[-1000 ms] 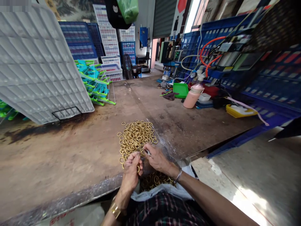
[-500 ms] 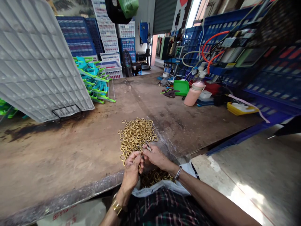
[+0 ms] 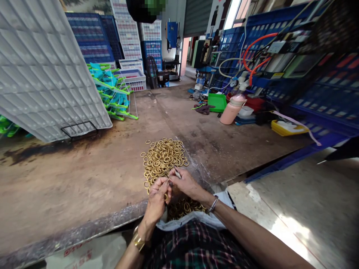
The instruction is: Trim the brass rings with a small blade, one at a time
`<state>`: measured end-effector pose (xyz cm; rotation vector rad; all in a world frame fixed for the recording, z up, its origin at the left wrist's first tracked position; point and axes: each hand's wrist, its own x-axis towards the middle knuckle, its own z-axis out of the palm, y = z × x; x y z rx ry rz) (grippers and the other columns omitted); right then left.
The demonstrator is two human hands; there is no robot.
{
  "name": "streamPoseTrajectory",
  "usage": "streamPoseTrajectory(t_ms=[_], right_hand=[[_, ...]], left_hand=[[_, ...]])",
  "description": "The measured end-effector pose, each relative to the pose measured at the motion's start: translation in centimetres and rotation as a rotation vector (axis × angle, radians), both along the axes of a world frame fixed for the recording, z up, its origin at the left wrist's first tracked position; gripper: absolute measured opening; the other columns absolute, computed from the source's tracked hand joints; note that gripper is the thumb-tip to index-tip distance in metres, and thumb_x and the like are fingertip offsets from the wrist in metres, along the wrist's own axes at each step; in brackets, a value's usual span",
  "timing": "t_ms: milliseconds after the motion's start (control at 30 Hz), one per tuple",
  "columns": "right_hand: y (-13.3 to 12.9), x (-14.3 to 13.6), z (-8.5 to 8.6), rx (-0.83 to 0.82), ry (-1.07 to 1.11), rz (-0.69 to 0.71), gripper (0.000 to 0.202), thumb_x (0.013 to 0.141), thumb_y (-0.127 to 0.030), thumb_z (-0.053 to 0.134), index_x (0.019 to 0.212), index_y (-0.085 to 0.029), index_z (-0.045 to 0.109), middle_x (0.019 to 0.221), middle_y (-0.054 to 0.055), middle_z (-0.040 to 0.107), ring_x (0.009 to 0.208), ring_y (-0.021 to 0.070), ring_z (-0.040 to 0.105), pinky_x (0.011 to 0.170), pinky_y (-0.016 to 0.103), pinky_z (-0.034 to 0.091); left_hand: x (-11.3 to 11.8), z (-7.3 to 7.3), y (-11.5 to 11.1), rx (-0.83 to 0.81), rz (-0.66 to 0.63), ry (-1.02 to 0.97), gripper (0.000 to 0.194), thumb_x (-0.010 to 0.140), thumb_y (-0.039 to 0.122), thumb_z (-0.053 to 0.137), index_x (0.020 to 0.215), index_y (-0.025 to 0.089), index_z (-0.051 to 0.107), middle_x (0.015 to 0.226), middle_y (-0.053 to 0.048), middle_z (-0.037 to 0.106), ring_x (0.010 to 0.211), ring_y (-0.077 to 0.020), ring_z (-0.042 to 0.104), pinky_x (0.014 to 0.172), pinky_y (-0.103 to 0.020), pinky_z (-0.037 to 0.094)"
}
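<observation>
Just in front of the pile of brass-coloured rings point(image 3: 165, 155), my two hands meet at the fingertips. My left hand point(image 3: 157, 196) is closed, with a brass ring point(image 3: 166, 196) partly showing among its curled fingers. In my right hand point(image 3: 186, 185) is a small slim metal tool point(image 3: 177, 173), its dark tip sticking up past the fingers; its exact kind is unclear. The contact between tool and ring is hidden by the fingers. Below my hands, an open white sack point(image 3: 190, 216) at my lap holds many more rings.
A brown worktable point(image 3: 112, 175) spreads ahead. A large grey ribbed panel point(image 3: 53, 74) stands at left beside green and blue hangers point(image 3: 112, 93). A pink bottle point(image 3: 232, 110), a green tray point(image 3: 217, 102) and a yellow tray point(image 3: 288, 128) lie rightward. Stacked crates point(image 3: 129, 48) stand behind.
The view has shifted slightly. My hands stay together in nearly the same place, with only small finger movement; the ring pile looks unchanged.
</observation>
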<state>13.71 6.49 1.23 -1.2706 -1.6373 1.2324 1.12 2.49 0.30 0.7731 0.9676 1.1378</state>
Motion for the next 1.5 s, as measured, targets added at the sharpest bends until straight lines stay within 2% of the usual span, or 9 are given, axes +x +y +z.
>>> streamPoseTrajectory(t_ms=[367, 533, 667, 767, 867, 1033, 1267, 1367, 1500], right_hand=[[0.0, -0.1, 0.2, -0.141, 0.121, 0.008, 0.012, 0.076, -0.028, 0.046, 0.074, -0.018, 0.052, 0.053, -0.007, 0.043, 0.048, 0.0074, 0.036, 0.048, 0.019, 0.031], [0.0, -0.2, 0.1, -0.06, 0.066, 0.013, 0.013, 0.077, -0.024, 0.044, 0.072, -0.017, 0.053, 0.057, -0.005, 0.047, 0.053, 0.0081, 0.042, 0.054, 0.019, 0.035], [-0.1, -0.3, 0.5, 0.077, -0.038, 0.048, 0.014, 0.079, -0.022, 0.043, 0.073, -0.017, 0.054, 0.064, -0.003, 0.052, 0.061, 0.0095, 0.048, 0.061, 0.02, 0.036], [-0.2, -0.2, 0.9, 0.104, -0.166, 0.033, 0.016, 0.082, -0.02, 0.038, 0.079, -0.017, 0.054, 0.065, -0.002, 0.054, 0.061, 0.0101, 0.049, 0.06, 0.02, 0.036], [-0.5, 0.0, 0.8, 0.178, -0.404, 0.042, 0.016, 0.08, -0.015, 0.038, 0.083, -0.017, 0.054, 0.068, 0.0, 0.057, 0.062, 0.0113, 0.049, 0.059, 0.021, 0.033], [-1.3, 0.3, 0.5, 0.297, -0.756, 0.186, 0.016, 0.074, -0.012, 0.044, 0.087, -0.017, 0.053, 0.072, 0.003, 0.06, 0.063, 0.0137, 0.051, 0.057, 0.024, 0.028], [-1.5, -0.1, 1.3, 0.246, -0.906, 0.239, 0.02, 0.075, -0.014, 0.043, 0.094, -0.016, 0.05, 0.08, 0.007, 0.063, 0.069, 0.016, 0.056, 0.057, 0.025, 0.028], [-1.1, 0.3, 1.0, 0.222, -0.935, 0.246, 0.027, 0.075, -0.012, 0.042, 0.101, -0.014, 0.049, 0.081, 0.008, 0.064, 0.069, 0.0165, 0.058, 0.058, 0.025, 0.03], [0.0, 1.9, 0.0, 0.182, -1.028, 0.125, 0.031, 0.076, -0.008, 0.037, 0.104, -0.013, 0.049, 0.08, 0.009, 0.065, 0.069, 0.0168, 0.059, 0.057, 0.025, 0.031]], left_hand=[[-0.2, 0.7, -0.1, -0.161, 0.011, -0.271, 0.028, 0.063, 0.034, 0.071, 0.075, 0.016, 0.052, 0.056, 0.006, 0.048, 0.043, -0.0037, 0.04, 0.036, -0.012, 0.023], [-0.3, 0.5, 0.0, -0.176, 0.01, -0.291, 0.028, 0.065, 0.035, 0.069, 0.076, 0.016, 0.051, 0.057, 0.005, 0.048, 0.043, -0.0036, 0.039, 0.035, -0.012, 0.022], [-0.2, 0.4, 0.0, -0.166, 0.017, -0.246, 0.03, 0.064, 0.036, 0.07, 0.07, 0.016, 0.049, 0.056, 0.006, 0.047, 0.042, -0.0031, 0.038, 0.035, -0.013, 0.023], [-0.3, 0.5, 0.1, -0.173, 0.005, -0.26, 0.03, 0.064, 0.035, 0.071, 0.072, 0.016, 0.049, 0.058, 0.005, 0.047, 0.043, -0.0027, 0.039, 0.035, -0.012, 0.022], [-0.3, 0.6, 0.0, -0.174, 0.009, -0.269, 0.031, 0.064, 0.036, 0.07, 0.073, 0.016, 0.049, 0.058, 0.006, 0.046, 0.043, -0.0026, 0.039, 0.035, -0.012, 0.02], [-0.1, 0.7, -0.1, -0.136, 0.016, -0.262, 0.03, 0.065, 0.036, 0.069, 0.069, 0.016, 0.047, 0.057, 0.006, 0.046, 0.042, -0.0026, 0.038, 0.035, -0.012, 0.021], [0.0, 0.6, -0.1, -0.106, 0.029, -0.187, 0.033, 0.063, 0.039, 0.07, 0.067, 0.017, 0.046, 0.053, 0.007, 0.046, 0.041, -0.0028, 0.037, 0.035, -0.012, 0.022], [-0.1, 0.6, -0.4, -0.082, 0.01, -0.148, 0.032, 0.065, 0.04, 0.069, 0.066, 0.017, 0.046, 0.051, 0.007, 0.045, 0.04, -0.0029, 0.036, 0.035, -0.013, 0.023], [0.0, 1.3, -1.3, -0.082, -0.123, -0.217, 0.028, 0.07, 0.037, 0.065, 0.068, 0.017, 0.046, 0.052, 0.006, 0.046, 0.04, -0.0029, 0.037, 0.036, -0.013, 0.025]])
